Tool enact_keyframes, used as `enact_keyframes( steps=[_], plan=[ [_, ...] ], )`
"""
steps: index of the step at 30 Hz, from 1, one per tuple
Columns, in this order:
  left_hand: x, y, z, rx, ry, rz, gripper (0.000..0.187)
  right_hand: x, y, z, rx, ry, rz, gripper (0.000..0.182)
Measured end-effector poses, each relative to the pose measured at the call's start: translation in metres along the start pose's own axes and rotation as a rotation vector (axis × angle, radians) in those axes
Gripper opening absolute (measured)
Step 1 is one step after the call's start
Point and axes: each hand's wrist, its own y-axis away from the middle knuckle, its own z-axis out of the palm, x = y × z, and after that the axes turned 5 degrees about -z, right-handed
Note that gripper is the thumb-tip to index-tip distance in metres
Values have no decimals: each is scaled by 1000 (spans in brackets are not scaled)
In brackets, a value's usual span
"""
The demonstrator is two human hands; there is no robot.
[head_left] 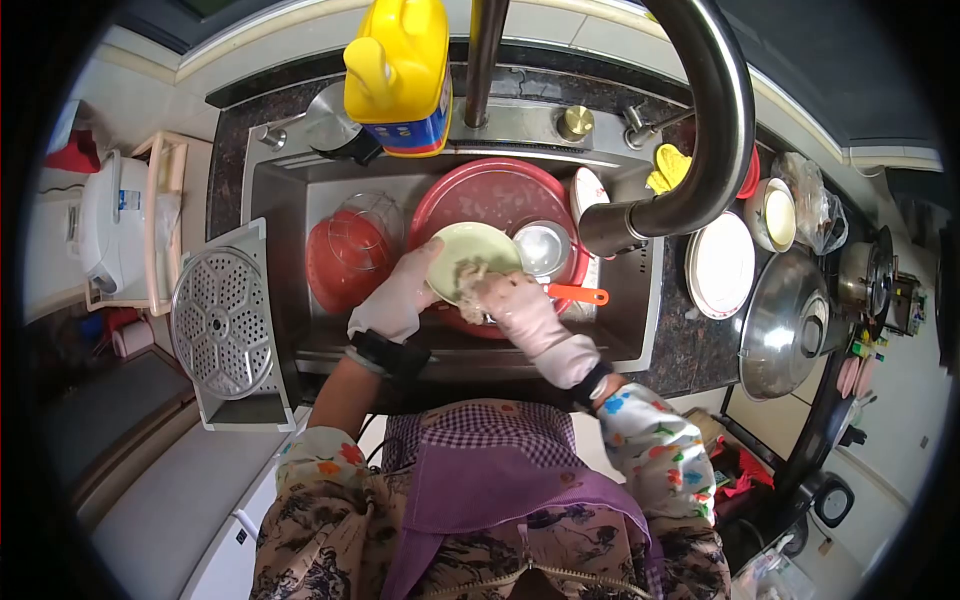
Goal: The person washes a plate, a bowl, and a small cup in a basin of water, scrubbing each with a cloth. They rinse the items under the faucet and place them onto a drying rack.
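Note:
My left hand (pixel 400 290), in a pale glove with a black band at the wrist, grips the left rim of a light green bowl (pixel 462 245). The bowl is tilted over the red basin (pixel 450 182) in the sink. My right hand (pixel 515 305), also gloved, presses a wet, beige scrubbing cloth (pixel 470 290) against the bowl's inside near its lower edge. Its fingers are bent round the cloth and partly hidden. Close to the right hand are a metal pot (pixel 542 246) in the basin and an orange handle (pixel 580 294).
Left in the sink (pixel 325 192) lie a red colander (pixel 345 265) and a wire basket (pixel 375 217). The faucet (pixel 700 200) arches over the right side. A yellow jug (pixel 405 75) stands behind. White plates (pixel 722 265) and a large metal lid (pixel 785 325) sit on the right counter.

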Motion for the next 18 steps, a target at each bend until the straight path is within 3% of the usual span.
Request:
enact_keyframes(
  steps=[1, 3, 4, 5, 6, 8, 9, 12, 13, 15, 18],
  plan=[
    [-13, -19, -31, -116, -68, 33, 38, 8, 2, -4, -14, 29, -30, 20],
    [-15, -19, -21, -189, -35, 32, 39, 16, -5, -17, -31, 56, -61, 14],
    [-13, -21, -16, -265, -6, 32, 40, 19, -13, -29, -111, -724, 211, 10],
    [-15, -36, -29, -154, -85, 34, 43, 23, -19, -37, -186, -1502, 491, 12],
    [-6, -24, -12, -153, -80, 34, 43, 29, -19, -29, -57, -2057, 625, 21],
    [14, 2, 20, -69, -430, 194, 47, 32, -16, -45, 70, -1435, 571, 20],
    [16, 4, 23, -110, -283, 102, 46, 34, -26, -64, 79, -1542, 607, 33],
    [13, 4, 32, -58, -532, 111, 44, 40, -42, -76, 152, -1512, 733, 25],
    [10, 8, 37, -157, -355, 73, 49, 40, -45, -71, 153, -1514, 730, 25],
    [1, 10, 50, -163, -250, 125, 51, 38, -46, -51, 475, -1189, 758, 24],
    [-22, -15, 20, -141, -65, 175, 53, 50, -28, -34, 510, -964, 723, 25]
  ],
)
